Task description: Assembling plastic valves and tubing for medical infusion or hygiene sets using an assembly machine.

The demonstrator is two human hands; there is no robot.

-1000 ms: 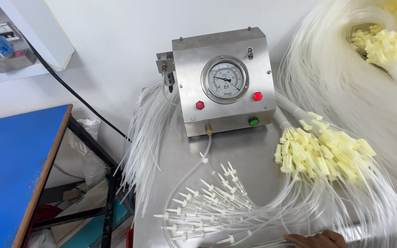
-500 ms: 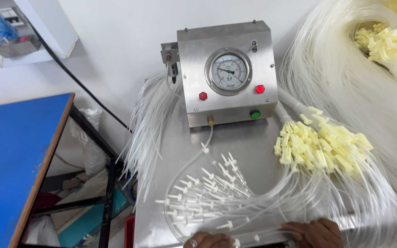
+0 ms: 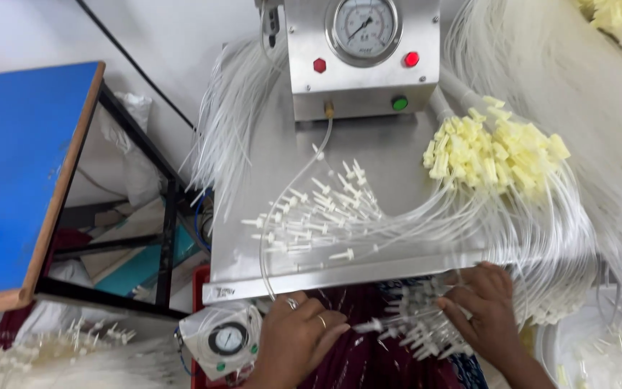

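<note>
A brushed steel work tray is standing against a white wall, carrying a steel box tester with a round pressure gauge; a blue-topped table is standing beside it. Below the tray's front edge, the left hand and right hand are holding a bundle of clear thin tubes with white plastic connector tips between them, fingers curling around it.

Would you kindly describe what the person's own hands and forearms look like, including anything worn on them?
Both hands are bare, with no gloves. The left hand wears two rings: a silver-coloured one and a gold-coloured one on neighbouring fingers. The right hand shows no ring or watch. No sleeve shows on either forearm as far as the picture reaches; a dark red garment lies beneath them.
</note>
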